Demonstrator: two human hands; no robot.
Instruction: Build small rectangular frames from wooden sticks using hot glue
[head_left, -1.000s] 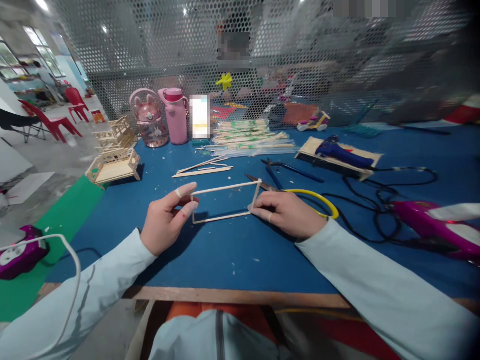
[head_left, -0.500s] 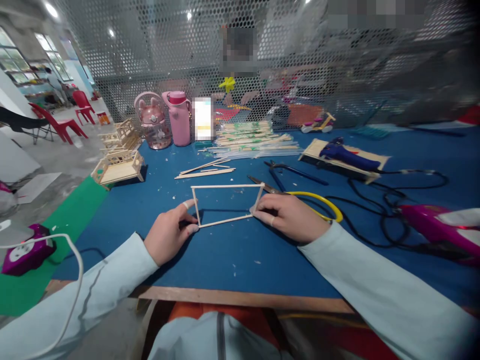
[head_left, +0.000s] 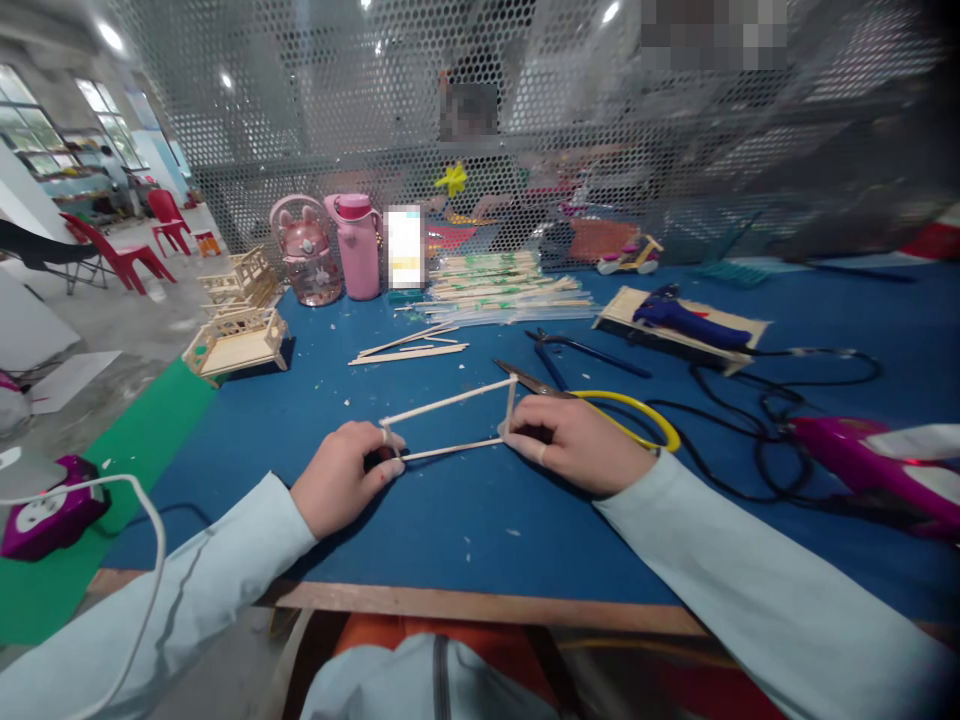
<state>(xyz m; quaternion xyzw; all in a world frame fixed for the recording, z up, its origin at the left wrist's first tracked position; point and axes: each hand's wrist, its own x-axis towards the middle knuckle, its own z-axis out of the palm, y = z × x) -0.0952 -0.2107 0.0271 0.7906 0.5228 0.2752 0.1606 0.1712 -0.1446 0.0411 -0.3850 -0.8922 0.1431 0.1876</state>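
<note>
A four-sided frame of thin wooden sticks (head_left: 450,400) is held over the blue table, its top stick sloping down to the left. My left hand (head_left: 346,478) pinches the short left side between thumb and fingers. At the other end, my right hand (head_left: 574,440) grips the lower part of the short right side. Scissors (head_left: 529,380) with yellow handles lie partly behind my right hand. Beyond the frame lie several loose sticks (head_left: 409,353).
Pliers (head_left: 592,355), a blue glue gun (head_left: 697,322) on a wooden piece, and black cables are at the right. Bundled sticks (head_left: 495,285), a pink bottle (head_left: 360,250) and a clear bottle (head_left: 311,260) stand behind. Small wooden furniture (head_left: 244,345) is at left.
The frame's upper left corner has dropped towards my left hand, so the top stick now slants. My left fingers have closed in around the left side. My right hand keeps its grip.
</note>
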